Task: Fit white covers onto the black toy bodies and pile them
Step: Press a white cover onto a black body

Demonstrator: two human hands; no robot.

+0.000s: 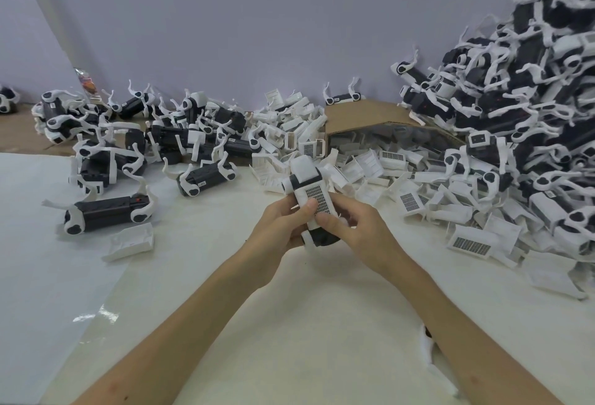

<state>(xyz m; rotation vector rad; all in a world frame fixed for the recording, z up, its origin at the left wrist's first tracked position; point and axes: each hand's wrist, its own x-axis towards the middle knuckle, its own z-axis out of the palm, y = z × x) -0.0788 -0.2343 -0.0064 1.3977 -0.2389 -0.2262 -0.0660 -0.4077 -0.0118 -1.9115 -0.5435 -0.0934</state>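
Note:
Both hands hold one toy body [323, 236] in the middle of the table, with a white cover [314, 190] with a dark grid patch lying on top of it. My left hand [283, 224] grips it from the left, thumb on the cover. My right hand [355, 227] grips it from the right, thumb pressing the cover's near end. A bare black toy body [106, 211] lies at the left, a loose white cover [128, 242] just in front of it.
Several uncovered black bodies [145, 140] lie heaped at the back left. Loose white covers [386, 172] spill from a tipped cardboard box [363, 113] at the back centre. A tall pile of covered toys [531, 98] rises at the right. White sheeting covers the table [289, 308].

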